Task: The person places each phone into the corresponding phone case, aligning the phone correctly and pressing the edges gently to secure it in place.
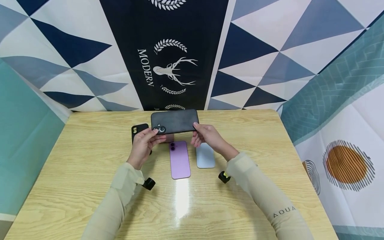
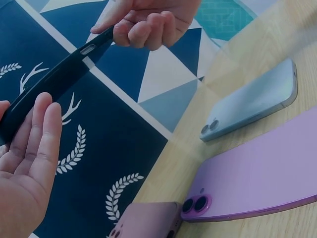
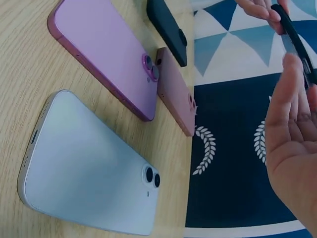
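Both hands hold a black phone (image 1: 175, 121) sideways above the far part of the table, its camera end toward the left. My left hand (image 1: 141, 146) grips the camera end, thumb beside the lenses and fingers underneath. The other end is pinched by my right hand (image 1: 210, 136) at its near corner. In the left wrist view the phone's edge (image 2: 54, 74) shows, with a small port slot at the right-hand end. Below lie a purple phone (image 1: 180, 160), a pale blue phone (image 1: 205, 155) and a pink phone (image 3: 176, 91), all back up.
A black phone case (image 1: 139, 128) with camera holes lies behind my left hand, partly covered by it. The wooden table (image 1: 75, 166) ends at a patterned cloth wall (image 1: 177, 66). Black wrist devices (image 1: 148, 183) hang beside both sleeves.
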{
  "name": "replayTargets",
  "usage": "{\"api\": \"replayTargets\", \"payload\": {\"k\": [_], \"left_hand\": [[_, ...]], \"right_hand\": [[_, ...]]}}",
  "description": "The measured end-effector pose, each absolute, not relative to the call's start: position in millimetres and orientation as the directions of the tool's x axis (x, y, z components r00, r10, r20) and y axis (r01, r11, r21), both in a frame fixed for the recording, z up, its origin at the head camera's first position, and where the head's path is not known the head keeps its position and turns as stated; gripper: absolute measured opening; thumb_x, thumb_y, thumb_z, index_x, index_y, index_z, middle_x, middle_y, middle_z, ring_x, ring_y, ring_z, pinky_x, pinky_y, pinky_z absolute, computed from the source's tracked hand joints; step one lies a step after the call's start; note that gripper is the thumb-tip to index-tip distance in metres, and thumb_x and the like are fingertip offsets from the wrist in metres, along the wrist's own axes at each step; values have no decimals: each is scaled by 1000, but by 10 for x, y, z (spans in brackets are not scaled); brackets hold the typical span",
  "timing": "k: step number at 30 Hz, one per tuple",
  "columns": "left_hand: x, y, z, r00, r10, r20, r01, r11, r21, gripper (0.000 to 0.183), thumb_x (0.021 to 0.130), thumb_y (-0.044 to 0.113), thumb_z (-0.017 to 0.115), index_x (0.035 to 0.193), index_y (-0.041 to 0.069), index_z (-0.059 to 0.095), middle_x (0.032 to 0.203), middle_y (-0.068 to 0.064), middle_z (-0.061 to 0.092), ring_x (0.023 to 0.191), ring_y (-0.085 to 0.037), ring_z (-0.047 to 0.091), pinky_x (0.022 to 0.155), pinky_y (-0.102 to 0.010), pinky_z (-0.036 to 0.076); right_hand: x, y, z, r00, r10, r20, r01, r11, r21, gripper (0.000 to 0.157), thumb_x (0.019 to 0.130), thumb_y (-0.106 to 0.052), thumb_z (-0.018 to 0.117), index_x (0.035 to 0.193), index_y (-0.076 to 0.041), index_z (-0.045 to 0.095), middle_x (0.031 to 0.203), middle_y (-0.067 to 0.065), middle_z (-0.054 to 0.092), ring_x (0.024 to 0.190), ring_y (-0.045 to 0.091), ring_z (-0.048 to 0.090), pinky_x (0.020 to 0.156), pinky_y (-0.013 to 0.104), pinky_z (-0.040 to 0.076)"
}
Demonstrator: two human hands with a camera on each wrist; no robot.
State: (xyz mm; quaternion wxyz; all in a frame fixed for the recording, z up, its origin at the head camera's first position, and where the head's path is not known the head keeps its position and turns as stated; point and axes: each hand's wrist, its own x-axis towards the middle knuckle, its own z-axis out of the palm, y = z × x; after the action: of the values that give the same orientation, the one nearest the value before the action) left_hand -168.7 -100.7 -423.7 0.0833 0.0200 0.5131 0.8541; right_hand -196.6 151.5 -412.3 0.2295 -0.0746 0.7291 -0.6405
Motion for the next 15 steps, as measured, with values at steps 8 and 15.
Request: {"api": "replayTargets", "payload": {"k": [8, 15], "left_hand": [[-1694, -993, -4238, -984, 165, -65, -135, -457, 879, 16, 97, 5, 47, 91, 7, 62, 85, -2, 72, 75, -13, 71, 74, -27, 59], [-1685, -998, -4245, -983, 172, -67, -141, -463, 875, 16, 96, 5, 48, 91, 7, 63, 85, -2, 71, 74, -14, 71, 73, -25, 58]], "right_hand": [[-1952, 1507, -4084, -896, -386, -220, 173, 153, -973, 48, 101, -39, 34, 81, 0, 53, 63, 0, 64, 51, 11, 55, 50, 23, 48], [-1951, 1488, -4109, -894, -380, -238, 213, 106, -971, 36, 97, -32, 48, 82, -1, 58, 63, -1, 65, 52, 9, 56, 52, 23, 49]]}}
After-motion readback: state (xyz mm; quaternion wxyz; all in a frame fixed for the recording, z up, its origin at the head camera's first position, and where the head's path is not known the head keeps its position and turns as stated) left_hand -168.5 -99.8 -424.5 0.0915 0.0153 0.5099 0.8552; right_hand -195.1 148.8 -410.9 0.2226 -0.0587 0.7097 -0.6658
